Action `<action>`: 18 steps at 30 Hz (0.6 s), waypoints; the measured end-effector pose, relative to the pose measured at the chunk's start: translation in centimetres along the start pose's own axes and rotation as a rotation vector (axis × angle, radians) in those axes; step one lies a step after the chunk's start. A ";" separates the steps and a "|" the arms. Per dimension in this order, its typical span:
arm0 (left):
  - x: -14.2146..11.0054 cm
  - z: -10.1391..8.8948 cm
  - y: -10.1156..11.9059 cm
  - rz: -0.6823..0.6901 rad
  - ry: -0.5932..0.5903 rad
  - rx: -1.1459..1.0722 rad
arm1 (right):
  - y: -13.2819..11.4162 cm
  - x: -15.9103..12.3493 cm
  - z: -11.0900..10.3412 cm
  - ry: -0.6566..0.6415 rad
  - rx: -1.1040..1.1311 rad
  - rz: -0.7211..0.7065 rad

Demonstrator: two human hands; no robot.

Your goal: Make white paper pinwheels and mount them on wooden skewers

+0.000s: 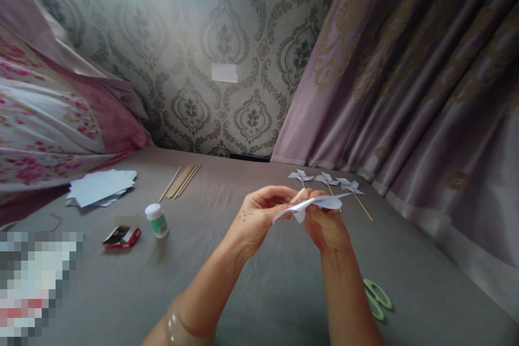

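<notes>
Both hands meet in front of me around a white paper pinwheel (299, 210), its curved blades tilted toward me. The fingers of my left hand (259, 213) are closed on its left side. From the right, my right hand (327, 227) grips it near the middle, most of its fingers hidden behind the paper. A short pale piece, perhaps a stick end, shows between the fingertips; I cannot make it out fully. Just beyond the hands lie three finished-looking pinwheels on sticks, the left one (300, 175), the middle one (326, 178) and the right one (350, 186).
Several wooden sticks (184, 181) lie at the back left, beside a stack of white paper (101, 188). A white-capped glue bottle (157, 223) stands near an open red box (121, 235). Green-handled scissors (378, 298) lie right of my right forearm. Curtains (397, 119) border the right side.
</notes>
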State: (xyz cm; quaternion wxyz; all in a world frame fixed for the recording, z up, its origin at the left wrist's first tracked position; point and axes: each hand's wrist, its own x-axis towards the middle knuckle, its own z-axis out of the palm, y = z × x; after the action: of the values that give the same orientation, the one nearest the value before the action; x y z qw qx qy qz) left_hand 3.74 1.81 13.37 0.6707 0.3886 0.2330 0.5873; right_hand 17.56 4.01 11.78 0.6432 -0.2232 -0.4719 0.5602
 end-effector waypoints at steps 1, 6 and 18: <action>0.0 0.0 0.0 0.002 -0.004 0.003 | 0.0 0.0 0.1 0.003 -0.004 -0.006; -0.1 0.0 0.0 0.013 -0.008 0.010 | -0.3 -0.2 0.2 -0.007 -0.003 -0.034; -0.4 0.8 0.7 0.021 -0.026 0.012 | -0.7 -0.4 0.5 -0.012 -0.008 -0.052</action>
State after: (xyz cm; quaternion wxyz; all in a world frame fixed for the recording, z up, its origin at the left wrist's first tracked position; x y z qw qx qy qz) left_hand 3.82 1.20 14.31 0.6652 0.4025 0.2237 0.5878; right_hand 17.47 3.29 12.42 0.6538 -0.2101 -0.4834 0.5428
